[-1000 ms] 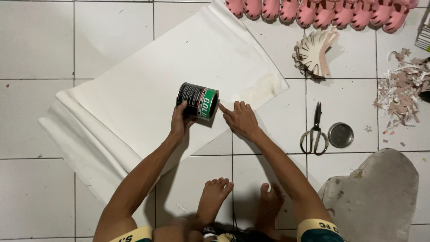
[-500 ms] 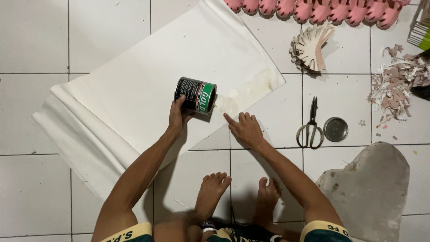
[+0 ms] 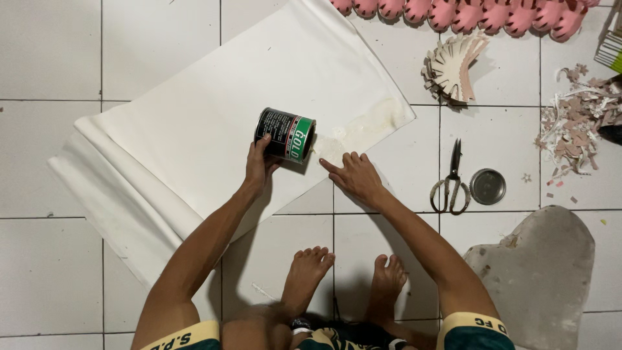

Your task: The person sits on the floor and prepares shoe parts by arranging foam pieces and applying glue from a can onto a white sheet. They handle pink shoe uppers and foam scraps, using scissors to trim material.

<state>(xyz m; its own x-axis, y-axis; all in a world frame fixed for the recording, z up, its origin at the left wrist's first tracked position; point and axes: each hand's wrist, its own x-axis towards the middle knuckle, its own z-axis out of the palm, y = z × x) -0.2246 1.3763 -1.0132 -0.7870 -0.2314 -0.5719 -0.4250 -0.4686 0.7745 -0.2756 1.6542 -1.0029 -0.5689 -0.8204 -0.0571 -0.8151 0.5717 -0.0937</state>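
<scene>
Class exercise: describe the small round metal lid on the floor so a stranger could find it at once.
Start at the big white sheet spread on the tiled floor. Look right of it to the black-bladed scissors. The round metal lid lies flat just right of their handles: the only shiny grey disc there.

One tin can [image 3: 286,135] lies tipped on one large white sheet [image 3: 214,123]. To the right of the can, off the sheet, lie one pair of scissors [image 3: 451,178] and one round metal lid [image 3: 488,186]. Beyond the lid sits one heap of paper scraps [image 3: 576,126]; nearer than it lies one grey heart-shaped board [image 3: 541,275]. Above the scissors rests one stack of fan-shaped cut-outs [image 3: 453,65]. Two hands and two bare feet show.
</scene>
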